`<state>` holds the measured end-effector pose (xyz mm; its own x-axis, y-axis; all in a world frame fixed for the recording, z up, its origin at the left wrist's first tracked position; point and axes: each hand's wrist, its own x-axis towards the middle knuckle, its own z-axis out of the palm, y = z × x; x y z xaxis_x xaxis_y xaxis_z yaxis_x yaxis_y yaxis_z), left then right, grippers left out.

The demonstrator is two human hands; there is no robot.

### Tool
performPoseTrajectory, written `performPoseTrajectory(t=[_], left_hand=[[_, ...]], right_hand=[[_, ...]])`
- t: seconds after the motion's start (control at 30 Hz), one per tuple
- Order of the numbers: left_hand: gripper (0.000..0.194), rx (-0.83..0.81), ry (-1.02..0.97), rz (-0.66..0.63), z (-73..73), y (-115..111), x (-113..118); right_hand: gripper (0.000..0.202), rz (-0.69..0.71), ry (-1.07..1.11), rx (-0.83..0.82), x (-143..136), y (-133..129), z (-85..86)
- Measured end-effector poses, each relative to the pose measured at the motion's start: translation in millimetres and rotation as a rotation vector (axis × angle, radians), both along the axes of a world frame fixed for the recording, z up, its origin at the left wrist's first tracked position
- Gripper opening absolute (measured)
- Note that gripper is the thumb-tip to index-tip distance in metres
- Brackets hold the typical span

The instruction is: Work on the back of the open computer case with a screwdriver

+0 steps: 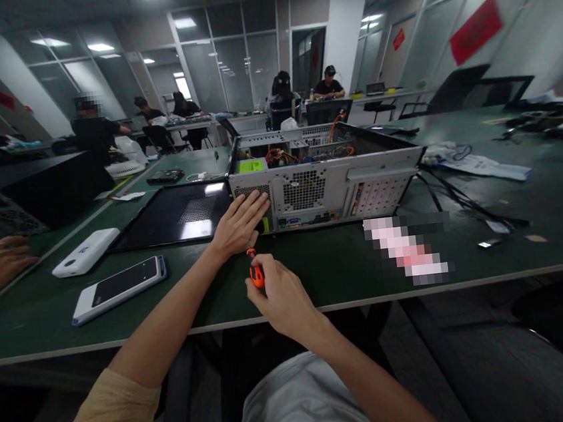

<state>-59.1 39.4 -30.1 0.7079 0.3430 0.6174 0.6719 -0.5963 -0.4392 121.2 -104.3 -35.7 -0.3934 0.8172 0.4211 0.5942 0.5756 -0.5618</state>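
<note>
A desktop computer case (383,177) lies on its side, its top uncovered and its grey back panel facing me. My left hand (240,221) rests with its fingers stretched out against the vented left end of that panel. In my right hand (284,294) is an orange and black screwdriver (256,274), its shaft pointing up toward the panel below my left palm. The tip is hidden by that palm, so contact with a screw cannot be made out. Inside the case, a green label (250,166) and coloured cables (280,156) show.
A black side panel (176,212) lies left of the case. Nearer me are a white device (85,252) and a phone-like device (121,289). Another person's hand (0,267) is at far left by a second black case (53,195). Loose black cables (462,202) lie right.
</note>
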Motion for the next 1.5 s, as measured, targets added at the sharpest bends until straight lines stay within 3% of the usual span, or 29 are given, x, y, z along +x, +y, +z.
performPoseTrajectory(t=[0.2,0.4,0.63,0.87,1.17,1.4,1.5], left_hand=[[0.075,0.027,-0.006,-0.022,-0.8,1,-1],[0.074,-0.005,-0.007,-0.01,-0.8,2,-2],[0.071,0.007,-0.011,-0.024,-1.3,2,-3],[0.072,-0.052,-0.022,-0.013,1.7,0,-5],[0.075,0.03,-0.009,-0.035,1.4,0,-6],[0.075,0.017,-0.001,-0.046,2.8,0,-8],[0.076,0.043,0.014,-0.046,4.3,-1,-10]], right_hand=[[0.034,0.075,0.043,0.119,5,-1,-2.4],[0.034,0.129,-0.026,0.098,5,-3,1.8],[0.06,0.122,0.198,0.022,5,0,-3.0],[0.03,0.179,0.272,0.031,8,3,-11.0],[0.04,0.317,0.086,0.078,5,2,-0.8],[0.05,0.175,0.089,0.023,3,3,-1.9],[0.035,0.207,0.025,0.044,5,4,-2.9]])
